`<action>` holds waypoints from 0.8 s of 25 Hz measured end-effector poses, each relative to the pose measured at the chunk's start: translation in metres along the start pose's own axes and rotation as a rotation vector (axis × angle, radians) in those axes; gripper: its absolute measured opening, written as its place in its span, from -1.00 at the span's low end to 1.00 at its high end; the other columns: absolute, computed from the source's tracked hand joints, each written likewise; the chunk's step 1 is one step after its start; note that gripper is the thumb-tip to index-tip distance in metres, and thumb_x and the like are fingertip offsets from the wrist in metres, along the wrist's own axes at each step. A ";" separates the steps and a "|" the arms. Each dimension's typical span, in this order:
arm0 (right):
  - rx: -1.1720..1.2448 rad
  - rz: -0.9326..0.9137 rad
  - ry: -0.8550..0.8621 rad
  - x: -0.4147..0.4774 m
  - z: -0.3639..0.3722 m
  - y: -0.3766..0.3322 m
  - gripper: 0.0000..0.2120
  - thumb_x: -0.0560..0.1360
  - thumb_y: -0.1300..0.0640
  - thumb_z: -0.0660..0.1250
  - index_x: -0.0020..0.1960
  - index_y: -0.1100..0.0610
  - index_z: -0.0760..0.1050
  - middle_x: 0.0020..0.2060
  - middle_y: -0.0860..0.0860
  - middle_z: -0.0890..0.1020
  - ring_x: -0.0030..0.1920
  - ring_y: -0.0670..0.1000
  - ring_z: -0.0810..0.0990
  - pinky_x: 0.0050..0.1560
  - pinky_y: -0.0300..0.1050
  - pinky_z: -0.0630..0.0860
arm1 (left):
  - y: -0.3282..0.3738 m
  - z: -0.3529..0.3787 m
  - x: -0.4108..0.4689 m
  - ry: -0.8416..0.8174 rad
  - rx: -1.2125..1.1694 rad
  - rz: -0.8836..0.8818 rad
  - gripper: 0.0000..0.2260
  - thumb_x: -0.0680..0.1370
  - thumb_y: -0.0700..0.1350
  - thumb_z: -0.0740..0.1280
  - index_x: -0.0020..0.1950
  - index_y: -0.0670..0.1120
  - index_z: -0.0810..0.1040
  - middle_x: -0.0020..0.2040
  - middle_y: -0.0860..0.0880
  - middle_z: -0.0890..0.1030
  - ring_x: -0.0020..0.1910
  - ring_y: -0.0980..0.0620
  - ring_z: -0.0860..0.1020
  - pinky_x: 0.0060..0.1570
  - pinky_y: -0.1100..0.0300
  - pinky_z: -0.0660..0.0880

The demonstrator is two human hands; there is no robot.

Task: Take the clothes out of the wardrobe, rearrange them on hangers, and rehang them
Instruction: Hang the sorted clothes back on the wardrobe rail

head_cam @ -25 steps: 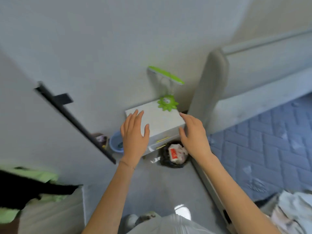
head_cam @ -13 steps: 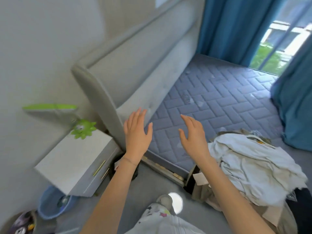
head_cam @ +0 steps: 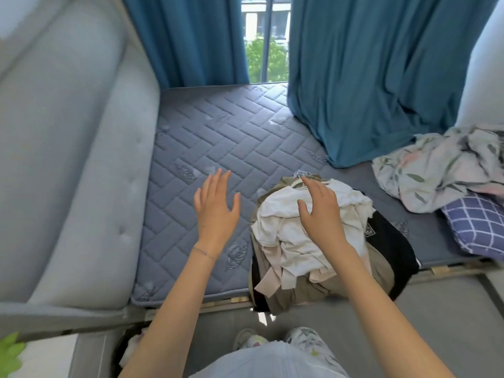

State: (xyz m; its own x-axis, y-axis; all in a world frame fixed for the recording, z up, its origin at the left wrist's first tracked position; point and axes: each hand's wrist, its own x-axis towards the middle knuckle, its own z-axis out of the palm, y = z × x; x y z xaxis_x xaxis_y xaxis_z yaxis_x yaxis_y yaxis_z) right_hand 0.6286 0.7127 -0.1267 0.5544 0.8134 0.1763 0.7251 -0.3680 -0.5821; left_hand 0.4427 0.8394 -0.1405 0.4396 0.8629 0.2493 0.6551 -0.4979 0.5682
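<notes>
Head view looks down on 2 bare hands held out over a bed. The left hand is spread, fingers straight and slightly apart, palm down above the bare grey-blue quilted mattress; it holds nothing. The right hand is likewise flat and spread over the pile of clothes. Its fingertips point to 12 o'clock, toward the white hangers that poke out at the pile's 12 o'clock edge. Whether the palm touches the cloth I cannot tell.

The pile lies on the mattress near its front edge, at 3 o'clock of the left hand. White and pale pink garments are on top, an olive garment beneath spills over the edge at 6 o'clock, and a black garment lies at the pile's 3 o'clock.

A padded grey headboard runs along 9 o'clock. Teal curtains hang at 12 to 1 o'clock, with a window showing between them. At 3 o'clock lie crumpled floral bedding and a purple checked pillow. Grey floor shows at 5 o'clock.
</notes>
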 end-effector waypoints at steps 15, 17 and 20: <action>-0.081 0.078 -0.228 0.147 -0.045 0.273 -0.50 0.56 0.20 0.24 0.48 0.13 0.28 0.40 0.08 0.39 0.41 0.13 0.29 0.42 0.06 0.25 | 0.141 0.252 0.097 -0.103 0.041 -0.153 -0.56 0.63 -0.04 0.23 0.51 -0.07 0.30 0.53 -0.04 0.29 0.52 -0.08 0.21 0.47 -0.17 0.08; -0.100 0.059 -0.293 0.172 -0.030 0.308 -0.51 0.55 0.21 0.24 0.47 0.14 0.29 0.41 0.09 0.39 0.42 0.14 0.29 0.43 0.06 0.25 | 0.145 0.286 0.107 -0.113 0.067 -0.184 -0.56 0.63 -0.04 0.24 0.51 -0.07 0.31 0.52 -0.05 0.30 0.52 -0.08 0.22 0.47 -0.18 0.09; -0.121 0.099 -0.378 0.201 0.006 0.355 -0.52 0.56 0.20 0.23 0.47 0.13 0.29 0.42 0.07 0.38 0.41 0.14 0.29 0.40 0.06 0.26 | 0.137 0.334 0.119 -0.128 0.090 -0.229 -0.56 0.63 -0.04 0.23 0.50 -0.07 0.31 0.53 -0.05 0.29 0.52 -0.08 0.22 0.46 -0.16 0.09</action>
State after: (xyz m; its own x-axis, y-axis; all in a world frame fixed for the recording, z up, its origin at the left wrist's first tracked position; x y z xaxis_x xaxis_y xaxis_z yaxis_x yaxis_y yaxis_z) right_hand 0.9949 0.7480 -0.3022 0.4507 0.8716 -0.1930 0.7315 -0.4845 -0.4798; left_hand 0.7905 0.8449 -0.2950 0.3443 0.9387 0.0182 0.7959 -0.3021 0.5247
